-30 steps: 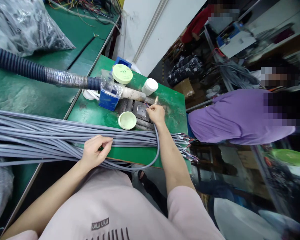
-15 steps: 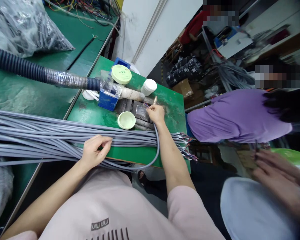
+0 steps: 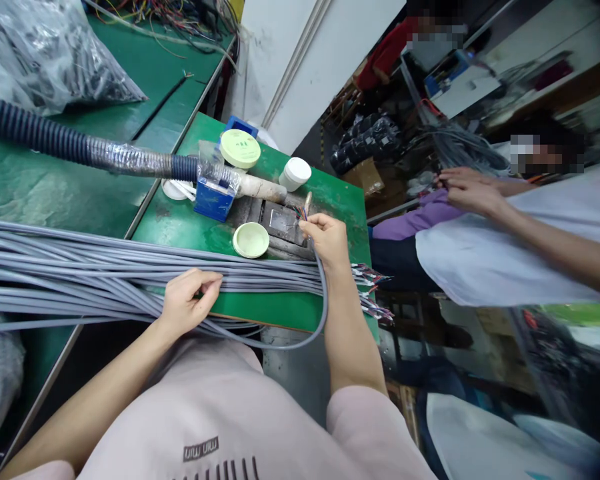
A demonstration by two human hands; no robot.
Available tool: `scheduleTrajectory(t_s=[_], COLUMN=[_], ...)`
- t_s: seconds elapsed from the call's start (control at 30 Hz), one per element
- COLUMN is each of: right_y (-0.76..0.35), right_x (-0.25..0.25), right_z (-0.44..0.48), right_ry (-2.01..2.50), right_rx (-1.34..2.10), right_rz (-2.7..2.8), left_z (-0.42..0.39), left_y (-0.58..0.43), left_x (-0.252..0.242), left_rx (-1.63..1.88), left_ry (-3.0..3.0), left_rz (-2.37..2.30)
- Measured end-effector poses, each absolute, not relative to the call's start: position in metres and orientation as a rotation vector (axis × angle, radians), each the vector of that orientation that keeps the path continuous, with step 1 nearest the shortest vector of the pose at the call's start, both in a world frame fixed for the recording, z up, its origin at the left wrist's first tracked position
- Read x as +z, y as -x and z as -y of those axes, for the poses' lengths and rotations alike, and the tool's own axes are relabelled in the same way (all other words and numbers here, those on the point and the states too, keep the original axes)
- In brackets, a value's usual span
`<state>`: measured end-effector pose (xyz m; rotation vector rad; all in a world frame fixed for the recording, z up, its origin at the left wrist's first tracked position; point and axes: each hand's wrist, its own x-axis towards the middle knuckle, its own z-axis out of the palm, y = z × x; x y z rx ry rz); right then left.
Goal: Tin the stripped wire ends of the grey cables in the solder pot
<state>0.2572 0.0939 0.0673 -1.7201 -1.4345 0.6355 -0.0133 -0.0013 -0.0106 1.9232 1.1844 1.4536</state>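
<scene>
My right hand (image 3: 329,240) pinches a grey cable (image 3: 325,300) close to its stripped end. Thin coloured wires (image 3: 301,212) fan out from that end beside a dark metal block with a shiny square top (image 3: 283,223). From the hand, the cable loops down past the table edge and back to the left. My left hand (image 3: 189,301) rests on a thick bundle of grey cables (image 3: 265,275), fingers curled and closed; whatever lies inside them is hidden. At the bundle's right end, stripped coloured wires (image 3: 375,310) stick out.
A ribbed hose (image 3: 35,133) ends in a pale nozzle (image 3: 263,189) beside the metal block. Around it stand a blue box (image 3: 213,200), a round pale-green lid (image 3: 240,148), a white jar (image 3: 295,174) and a pale-green cup (image 3: 251,240). A co-worker's hands (image 3: 473,187) are at the right.
My right hand has drawn back slightly right and down with the cable end, and the coloured wires have come off the shiny square. My left hand has stayed put. A co-worker at right has moved.
</scene>
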Motion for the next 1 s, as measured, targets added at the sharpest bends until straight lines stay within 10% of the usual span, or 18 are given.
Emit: scheduleTrajectory(t_s=[1.0], right_y=[-0.178], right_x=[0.052], right_z=[-0.092], right_ry=[1.935], right_rx=[0.403], right_rz=[2.140], left_z=[0.003], left_y=[0.014], left_x=[-0.005], left_rx=[1.510], left_ry=[-1.990], left_rz=[-1.134])
